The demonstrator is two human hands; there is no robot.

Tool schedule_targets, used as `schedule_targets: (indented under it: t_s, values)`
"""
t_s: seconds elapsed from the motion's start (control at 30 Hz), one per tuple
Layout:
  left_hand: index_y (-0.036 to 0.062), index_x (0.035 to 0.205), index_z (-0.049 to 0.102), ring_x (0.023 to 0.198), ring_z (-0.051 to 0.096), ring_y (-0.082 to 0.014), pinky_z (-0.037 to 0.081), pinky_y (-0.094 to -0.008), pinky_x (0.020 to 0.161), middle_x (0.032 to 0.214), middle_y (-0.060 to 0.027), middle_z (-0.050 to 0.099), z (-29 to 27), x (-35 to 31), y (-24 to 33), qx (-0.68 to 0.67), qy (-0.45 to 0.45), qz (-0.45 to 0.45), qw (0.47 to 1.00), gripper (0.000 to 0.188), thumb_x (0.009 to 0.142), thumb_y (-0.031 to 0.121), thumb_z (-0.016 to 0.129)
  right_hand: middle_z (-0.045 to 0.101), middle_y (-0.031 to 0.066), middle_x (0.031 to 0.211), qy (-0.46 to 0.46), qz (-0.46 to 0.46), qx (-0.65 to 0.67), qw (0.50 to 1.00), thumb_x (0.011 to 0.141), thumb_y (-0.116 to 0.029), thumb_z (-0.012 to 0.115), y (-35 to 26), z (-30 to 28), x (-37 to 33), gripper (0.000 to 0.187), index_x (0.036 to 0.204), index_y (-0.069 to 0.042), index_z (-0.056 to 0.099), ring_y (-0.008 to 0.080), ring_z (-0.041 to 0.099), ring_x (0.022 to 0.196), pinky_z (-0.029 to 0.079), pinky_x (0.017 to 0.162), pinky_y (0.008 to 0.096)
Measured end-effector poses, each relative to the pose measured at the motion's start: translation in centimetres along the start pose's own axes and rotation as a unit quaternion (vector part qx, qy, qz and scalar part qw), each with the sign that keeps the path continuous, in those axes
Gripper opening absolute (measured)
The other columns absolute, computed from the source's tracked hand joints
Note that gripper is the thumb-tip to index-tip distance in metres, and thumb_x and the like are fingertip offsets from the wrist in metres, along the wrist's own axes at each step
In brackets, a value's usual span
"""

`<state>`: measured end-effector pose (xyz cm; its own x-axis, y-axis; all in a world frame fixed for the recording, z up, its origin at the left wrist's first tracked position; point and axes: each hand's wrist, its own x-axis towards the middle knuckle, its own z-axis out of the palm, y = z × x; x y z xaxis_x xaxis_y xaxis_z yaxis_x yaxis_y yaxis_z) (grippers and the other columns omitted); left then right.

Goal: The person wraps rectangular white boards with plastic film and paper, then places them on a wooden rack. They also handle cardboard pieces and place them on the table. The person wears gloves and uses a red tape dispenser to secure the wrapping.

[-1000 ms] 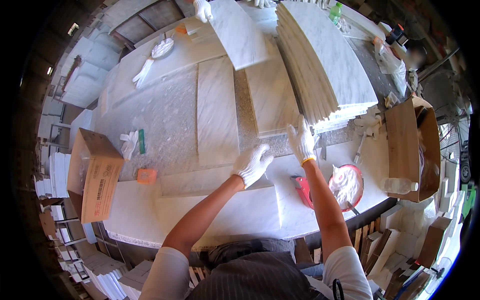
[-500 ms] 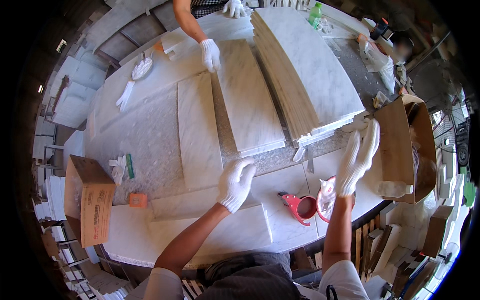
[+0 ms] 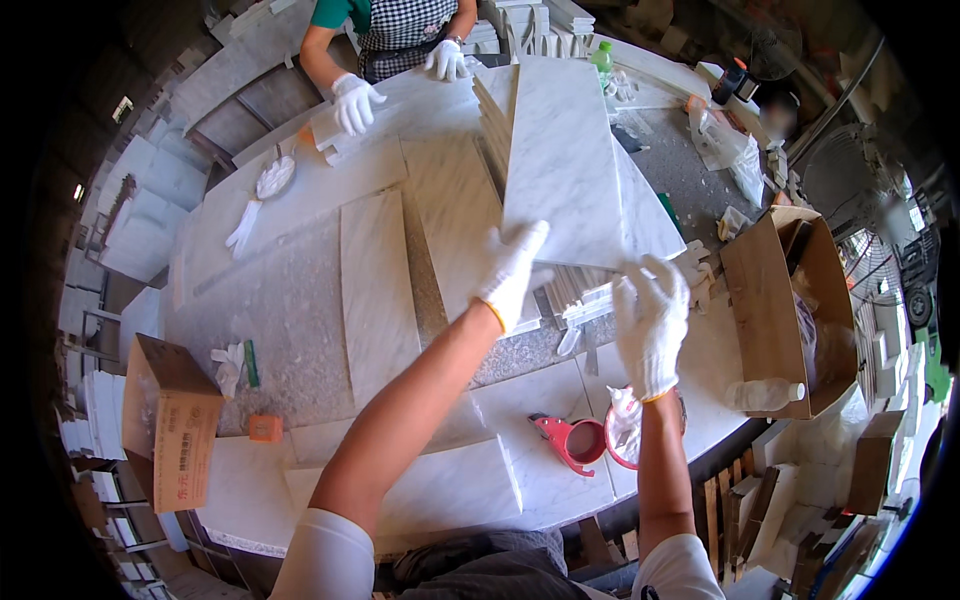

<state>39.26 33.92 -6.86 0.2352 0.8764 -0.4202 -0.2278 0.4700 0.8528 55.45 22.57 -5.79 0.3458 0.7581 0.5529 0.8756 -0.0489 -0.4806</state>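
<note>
Left hand (image 3: 514, 272) gripping a marble slab (image 3: 568, 160) by its near-left corner, right hand (image 3: 652, 325) curling at the near-right, hold hard to tell, slab overlapping a stack (image 3: 650, 218).

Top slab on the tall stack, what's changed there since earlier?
The top slab has turned askew, its near end leftward; the left hand and right hand have come to that end, their grip unclear. The co-worker's hand has let go of the middle slab and drawn back. The tape dispenser and orange block stayed put.

tabletop (image 3: 290, 290) bright | upper-left background (image 3: 75, 135) dim | lower-right glare | edges bowed, rim black | right grip (image 3: 652, 325) blurred
</note>
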Motion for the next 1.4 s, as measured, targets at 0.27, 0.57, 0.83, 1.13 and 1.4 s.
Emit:
schedule_targets:
  t_s: [0.27,0.57,0.83,1.13,1.4]
  values:
    - [0.0037,0.122,0.056,0.106,0.058,-0.0169,0.058,-0.0362,0.078,0.122,-0.0070,0.056,0.1,-3.1,4.4,-0.056,-0.036,0.087,0.994,0.038,0.092,0.025,0.067,0.066,0.0173,0.115,-0.092,0.275,0.475,0.831,0.099,-0.026,0.053,-4.1,1.8,-4.4,0.034,0.115,0.000,0.067,0.0309,0.064,0.102,0.049,0.092,0.0382]
    - [0.0014,0.105,0.061,0.084,0.061,-0.0089,0.051,-0.0246,0.063,0.097,-0.0054,0.066,-6.6,-16.7,7.0,0.095,-0.063,0.070,0.991,0.029,0.089,0.023,0.070,0.045,0.0134,0.144,-0.055,0.327,0.841,0.429,0.100,-0.062,0.033,-3.2,1.6,-3.1,0.080,0.146,0.004,0.035,0.0260,0.046,0.128,0.030,0.112,0.0363]
    - [-0.0018,0.117,0.064,0.093,0.063,-0.0126,0.049,-0.0270,0.082,0.099,-0.0053,0.067,-22.9,-31.3,5.6,0.259,-0.034,-0.031,0.965,0.035,0.086,0.013,0.071,0.062,0.0147,0.115,-0.070,0.147,0.447,0.880,0.102,-0.031,0.048,3.9,0.3,-17.4,0.046,0.133,0.003,0.046,0.0256,0.062,0.101,0.054,0.081,0.0330]
    - [0.0017,0.118,0.064,0.094,0.062,-0.0136,0.048,-0.0279,0.084,0.105,-0.0045,0.066,-32.2,-40.0,-8.0,-0.071,0.211,0.020,0.975,0.032,0.091,0.019,0.063,0.053,0.0159,0.137,-0.429,0.466,0.546,0.548,0.083,-0.014,0.073,-3.3,-6.8,-31.4,0.056,0.133,0.001,0.052,0.0287,0.055,0.122,0.052,0.097,0.0421]
    - [0.0019,0.115,0.062,0.094,0.056,-0.0079,0.047,-0.0234,0.083,0.101,0.0012,0.061,-38.8,-42.3,-12.7,0.084,0.259,-0.037,0.961,0.028,0.092,0.017,0.064,0.049,0.0092,0.138,-0.452,0.592,0.582,0.325,0.087,-0.020,0.071,-14.3,-5.9,-34.3,0.062,0.140,-0.008,0.041,0.0254,0.052,0.125,0.049,0.100,0.0404]
